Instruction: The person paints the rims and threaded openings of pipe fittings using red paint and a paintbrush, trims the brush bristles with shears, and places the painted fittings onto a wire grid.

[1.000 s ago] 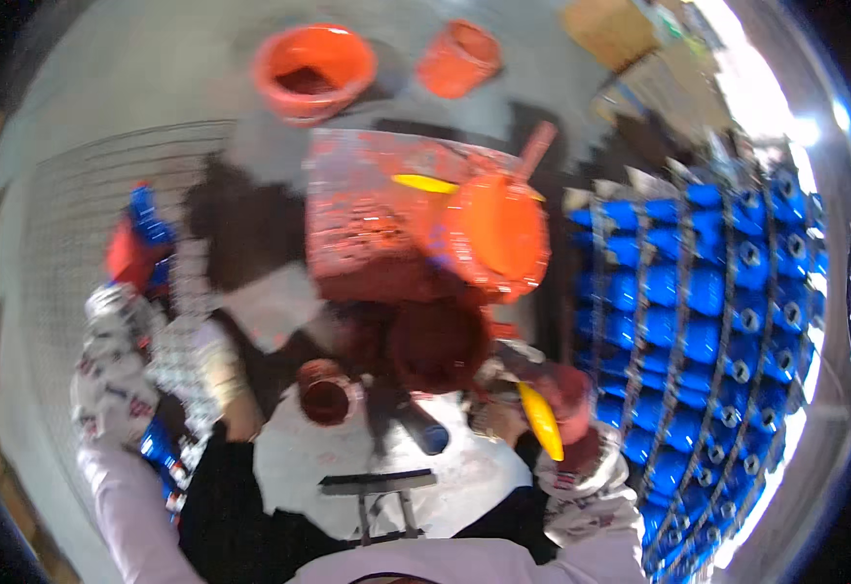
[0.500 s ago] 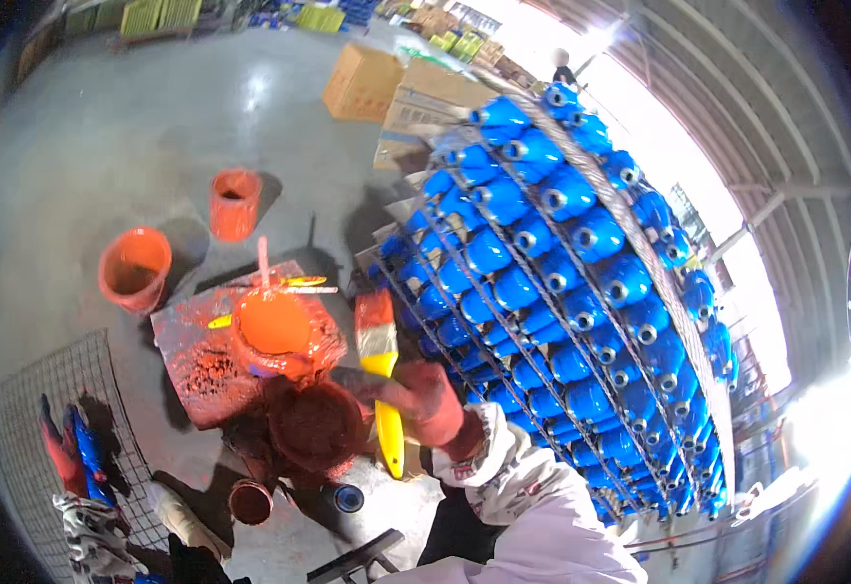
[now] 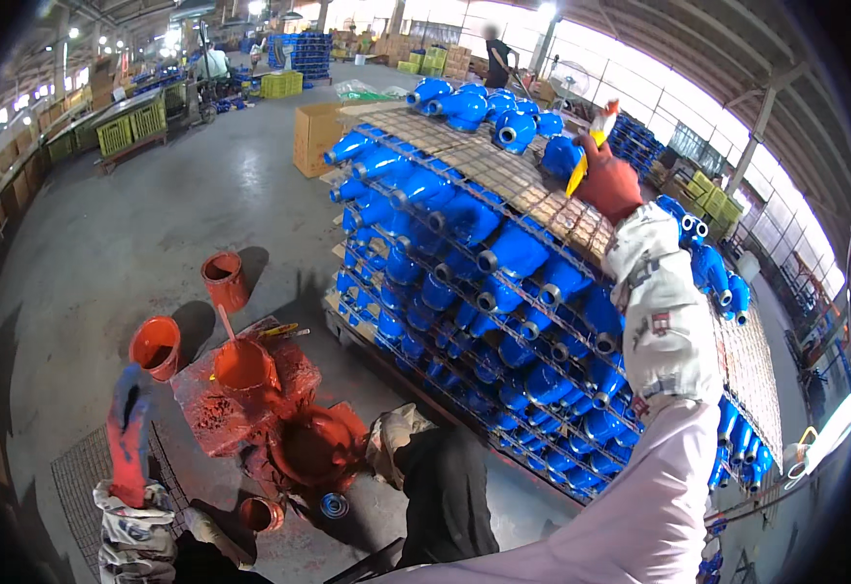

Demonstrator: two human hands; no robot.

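Note:
My right hand [image 3: 612,185], in a red glove, is wrapped round a paintbrush [image 3: 577,177] with a yellow handle. The brush's red-stained bristle end points up. This hand is stretched out over the top of a wire-mesh stack, close beside a blue metal casting [image 3: 561,156]. More blue castings [image 3: 464,107] lie on the top mesh beyond it. At the lower left is my left hand [image 3: 130,438] in a red glove with blue-stained fingers. Its fingers point upward with a gap between them, and I see nothing held. An orange bucket [image 3: 156,341] stands just beyond those fingers.
Several mesh layers of blue castings [image 3: 518,248] fill the stack. A paint-smeared board [image 3: 213,419] bears a red paint pot [image 3: 246,368]. Near it are a wide red basin [image 3: 318,446], another bucket [image 3: 224,282] and a small can [image 3: 262,514]. A cardboard box [image 3: 314,141] stands behind.
My right hand has carried the paintbrush from beside the paint containers up and right over the stack. My left hand has risen from the floor mesh. The view has tilted up.

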